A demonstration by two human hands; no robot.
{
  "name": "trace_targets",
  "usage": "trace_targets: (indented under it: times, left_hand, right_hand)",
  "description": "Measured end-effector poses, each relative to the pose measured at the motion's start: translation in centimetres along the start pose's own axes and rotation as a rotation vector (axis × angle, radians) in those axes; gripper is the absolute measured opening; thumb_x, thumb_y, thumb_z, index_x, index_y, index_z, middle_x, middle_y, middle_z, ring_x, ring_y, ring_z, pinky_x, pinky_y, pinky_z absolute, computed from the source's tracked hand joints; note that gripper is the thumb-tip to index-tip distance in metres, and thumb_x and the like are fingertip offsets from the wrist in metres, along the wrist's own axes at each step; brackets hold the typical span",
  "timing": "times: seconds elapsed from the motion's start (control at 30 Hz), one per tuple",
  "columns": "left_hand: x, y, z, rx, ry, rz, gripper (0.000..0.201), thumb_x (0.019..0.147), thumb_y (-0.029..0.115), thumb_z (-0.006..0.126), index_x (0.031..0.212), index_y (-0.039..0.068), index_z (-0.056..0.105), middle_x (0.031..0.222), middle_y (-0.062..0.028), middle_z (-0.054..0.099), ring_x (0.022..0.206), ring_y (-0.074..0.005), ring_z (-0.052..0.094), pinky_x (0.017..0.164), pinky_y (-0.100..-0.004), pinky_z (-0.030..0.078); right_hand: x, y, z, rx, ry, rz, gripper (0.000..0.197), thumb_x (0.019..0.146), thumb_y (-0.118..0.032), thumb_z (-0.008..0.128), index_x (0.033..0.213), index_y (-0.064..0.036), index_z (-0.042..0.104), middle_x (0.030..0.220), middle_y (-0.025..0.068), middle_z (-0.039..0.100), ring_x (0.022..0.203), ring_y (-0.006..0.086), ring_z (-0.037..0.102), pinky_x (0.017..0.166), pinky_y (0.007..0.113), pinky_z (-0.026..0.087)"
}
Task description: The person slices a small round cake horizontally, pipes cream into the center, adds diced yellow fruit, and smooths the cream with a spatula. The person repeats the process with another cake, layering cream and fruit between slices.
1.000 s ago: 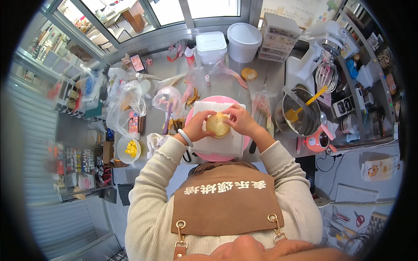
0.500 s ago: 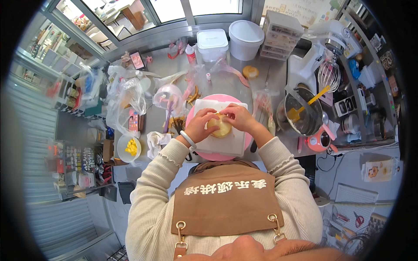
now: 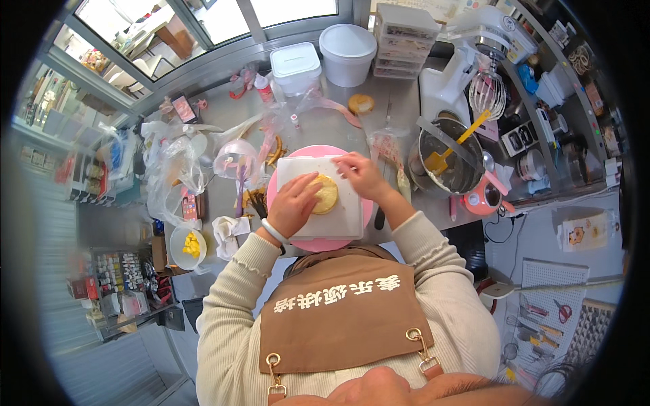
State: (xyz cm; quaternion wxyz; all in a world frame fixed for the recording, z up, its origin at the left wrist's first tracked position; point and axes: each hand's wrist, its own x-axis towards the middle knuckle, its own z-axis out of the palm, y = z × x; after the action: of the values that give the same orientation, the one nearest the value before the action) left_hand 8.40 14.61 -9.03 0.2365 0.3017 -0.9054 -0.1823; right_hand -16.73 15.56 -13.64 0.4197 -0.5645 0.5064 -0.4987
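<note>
A round yellow cake layer (image 3: 327,195) lies on a white board (image 3: 342,223), which rests on a pink round turntable (image 3: 367,211). My left hand (image 3: 292,204), wearing a pale band at the wrist, lies over the cake's left side with its fingers stretched flat and close together. Beyond the cake's upper right edge, my right hand (image 3: 360,177) is raised off it, its fingers loosely bent and apart. Nothing shows between those fingers, though they are small and slightly blurred. Part of the cake is hidden under my left hand.
At right stand a steel bowl (image 3: 426,181) with a yellow spatula (image 3: 439,162) and a stand mixer (image 3: 443,84). Crumpled plastic bags (image 3: 177,169) and a bowl of yellow fruit pieces (image 3: 177,260) sit at left. White tubs (image 3: 347,61) line the back; a dark-handled knife (image 3: 380,218) lies beside the turntable.
My right hand has come off the cake and moved to its upper right. My left hand has flattened over the cake's left side. The whole view has shifted slightly.
</note>
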Motion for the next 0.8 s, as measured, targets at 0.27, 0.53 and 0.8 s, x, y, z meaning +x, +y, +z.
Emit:
trace_targets:
  times: [0.27, 0.53, 0.8]
  left_hand:
    - [-1.5, 1.2, 0.6, 0.209, -0.258, 0.038, 0.085, 0.094, 0.047, 0.069, 0.160, 0.005, 0.036, 0.166, -0.0137, 0.036, 0.156, -0.0312, 0.029, 0.128, -0.0489, 0.021]
    - [-1.5, 1.7, 0.5, 0.263, -0.278, -0.015, 0.089, 0.091, 0.048, 0.072, 0.160, 0.005, 0.035, 0.166, -0.0140, 0.037, 0.156, -0.0299, 0.030, 0.130, -0.0494, 0.017]
    - [-0.8, 1.5, -0.6, 0.159, -0.112, 0.068, 0.076, 0.089, 0.037, 0.077, 0.152, 0.006, 0.047, 0.161, -0.0152, 0.042, 0.151, -0.0331, 0.038, 0.126, -0.0520, 0.024]
  right_hand:
    - [-4.5, 12.6, -6.5, -1.016, 0.320, 0.492, 0.062, 0.100, -0.020, 0.057, 0.152, 0.0064, 0.036, 0.153, 0.0309, 0.044, 0.141, 0.0466, 0.045, 0.119, 0.049, 0.037]
    - [-1.3, 18.4, -7.7, -1.137, 0.366, 0.659, 0.039, 0.105, -0.020, 0.048, 0.137, 0.0017, 0.049, 0.139, 0.0204, 0.057, 0.127, 0.0412, 0.056, 0.103, 0.050, 0.050]
    - [-1.6, 14.2, -7.7, -0.929, 0.580, 0.378, 0.022, 0.105, -0.021, 0.051, 0.113, -0.0009, 0.050, 0.096, 0.0242, 0.069, 0.087, 0.0490, 0.066, 0.079, 0.056, 0.053]
